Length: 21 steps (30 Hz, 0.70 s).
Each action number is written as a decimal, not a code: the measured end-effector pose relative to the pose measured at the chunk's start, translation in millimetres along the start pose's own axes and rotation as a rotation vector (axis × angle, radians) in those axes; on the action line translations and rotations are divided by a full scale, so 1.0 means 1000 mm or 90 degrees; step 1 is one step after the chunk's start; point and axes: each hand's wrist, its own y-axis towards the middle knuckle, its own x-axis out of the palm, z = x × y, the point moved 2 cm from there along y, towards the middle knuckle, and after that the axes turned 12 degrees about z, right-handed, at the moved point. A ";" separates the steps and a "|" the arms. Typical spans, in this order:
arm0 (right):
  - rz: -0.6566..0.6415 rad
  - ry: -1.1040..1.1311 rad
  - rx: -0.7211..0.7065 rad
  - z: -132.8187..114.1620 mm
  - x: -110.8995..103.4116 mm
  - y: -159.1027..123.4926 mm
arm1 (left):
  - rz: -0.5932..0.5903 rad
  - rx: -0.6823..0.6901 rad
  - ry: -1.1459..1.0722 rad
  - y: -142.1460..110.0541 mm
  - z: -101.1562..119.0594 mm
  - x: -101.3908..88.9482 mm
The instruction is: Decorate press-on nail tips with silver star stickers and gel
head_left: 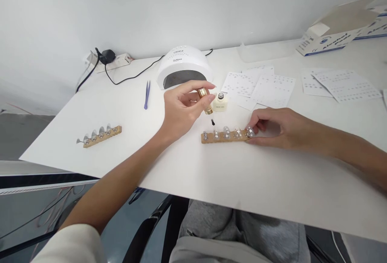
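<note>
My left hand (188, 103) pinches a nail polish brush by its gold cap (207, 101), and the dark bristle tip points down above the table. Just behind it stands a pale, square polish bottle (220, 103) with its neck uncovered. My right hand (272, 129) grips the right end of a wooden nail display stand (222, 138) between thumb and fingers. Along that stand sit several clear false nails (226, 132) with silver star shapes. The brush tip hangs a little above the stand's left half, apart from the nails.
A white nail lamp (184, 64) stands at the back. Purple tweezers (147, 94) and a second stand with nails (102, 137) lie left. Sticker sheets (273, 89) spread at right, before an open alcohol pad box (332, 33). A cable and adapter (107, 56) lie back left.
</note>
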 end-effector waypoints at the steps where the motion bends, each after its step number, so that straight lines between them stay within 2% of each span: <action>1: -0.001 0.002 0.002 0.000 0.000 0.000 | 0.006 0.000 -0.007 0.001 0.000 -0.001; 3: -0.001 0.006 0.000 -0.001 0.000 0.000 | 0.000 -0.008 -0.025 0.003 0.001 -0.002; 11: 0.018 0.019 -0.013 -0.002 0.001 0.000 | -0.115 -0.022 -0.025 -0.008 0.015 0.008; 21: -0.022 0.015 0.001 -0.006 -0.004 -0.001 | -0.045 0.053 0.049 -0.008 0.012 0.009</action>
